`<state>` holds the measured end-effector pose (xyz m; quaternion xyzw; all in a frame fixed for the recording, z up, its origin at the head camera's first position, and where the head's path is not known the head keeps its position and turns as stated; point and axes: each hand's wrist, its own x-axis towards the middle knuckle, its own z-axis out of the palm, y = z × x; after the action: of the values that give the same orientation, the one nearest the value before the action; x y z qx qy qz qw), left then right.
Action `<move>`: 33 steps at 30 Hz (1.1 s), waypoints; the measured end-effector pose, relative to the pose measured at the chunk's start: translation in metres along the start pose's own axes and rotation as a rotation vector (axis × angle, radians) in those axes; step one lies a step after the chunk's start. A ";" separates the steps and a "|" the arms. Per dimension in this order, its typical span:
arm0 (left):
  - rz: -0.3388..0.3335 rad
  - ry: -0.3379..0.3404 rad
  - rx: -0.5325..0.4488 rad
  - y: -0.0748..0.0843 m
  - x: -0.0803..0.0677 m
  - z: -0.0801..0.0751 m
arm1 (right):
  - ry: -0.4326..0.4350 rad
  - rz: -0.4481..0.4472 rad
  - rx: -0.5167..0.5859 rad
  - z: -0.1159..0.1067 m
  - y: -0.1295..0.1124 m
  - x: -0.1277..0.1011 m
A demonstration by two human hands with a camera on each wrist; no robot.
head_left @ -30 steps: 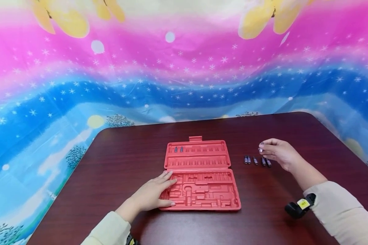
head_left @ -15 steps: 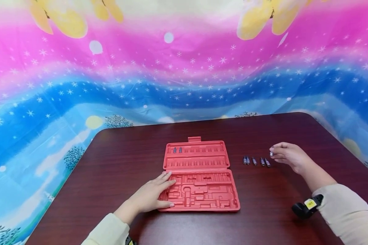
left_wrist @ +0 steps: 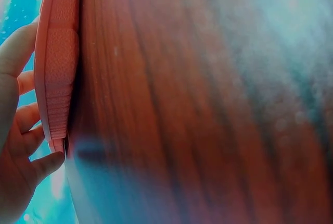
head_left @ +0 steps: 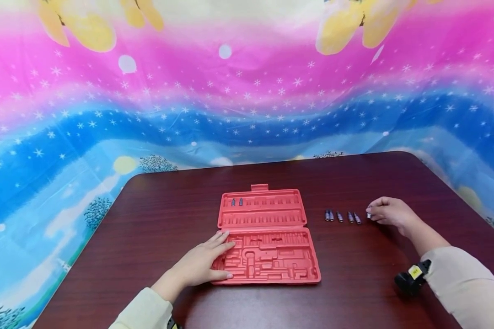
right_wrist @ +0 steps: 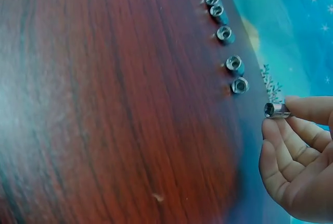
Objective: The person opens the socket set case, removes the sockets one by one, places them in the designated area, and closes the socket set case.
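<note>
In the head view, a red plastic case [head_left: 271, 281] lies unfolded on the table with moulded slots in both halves. My left hand [head_left: 198, 262] rests over the left edge of its near half, fingers spread and thumb along the front corner. To the right of the case, my right hand [head_left: 393, 214] pinches a small shiny socket [right_wrist: 278, 110] between thumb and fingertips. The right wrist view shows its open end facing the camera. Just left of that hand stand several similar metal sockets [right_wrist: 225, 35] in a loose row. Two dark pieces [head_left: 237, 202] sit in the upper slots of the lid.
The dark reddish-brown wooden table [head_left: 181, 201] has rounded far corners. Behind it hangs a colourful cloth backdrop [head_left: 247, 91] with snowflakes and butterflies. A black wrist camera [head_left: 411, 278] hangs under the right sleeve.
My right hand has moved right and lowered towards the table with the socket, from above the row to its right end. The left hand stays on the case.
</note>
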<state>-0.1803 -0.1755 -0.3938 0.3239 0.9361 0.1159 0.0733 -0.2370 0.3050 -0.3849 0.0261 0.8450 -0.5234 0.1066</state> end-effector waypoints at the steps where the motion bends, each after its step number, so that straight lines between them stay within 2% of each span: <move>1: 0.001 0.001 -0.002 0.000 0.000 0.000 | -0.003 0.004 -0.006 0.000 0.001 0.001; 10: -0.007 0.001 0.001 -0.001 0.000 0.003 | -0.011 0.036 -0.099 0.002 0.011 0.007; 19: 0.000 0.011 -0.004 0.000 0.001 0.005 | -0.009 0.041 -0.221 0.007 0.008 0.006; 33: -0.006 0.016 -0.023 -0.001 0.001 0.002 | -0.014 0.035 -0.221 0.005 0.008 0.011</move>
<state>-0.1810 -0.1757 -0.3957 0.3193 0.9362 0.1291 0.0701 -0.2458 0.3033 -0.3969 0.0253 0.8961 -0.4253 0.1240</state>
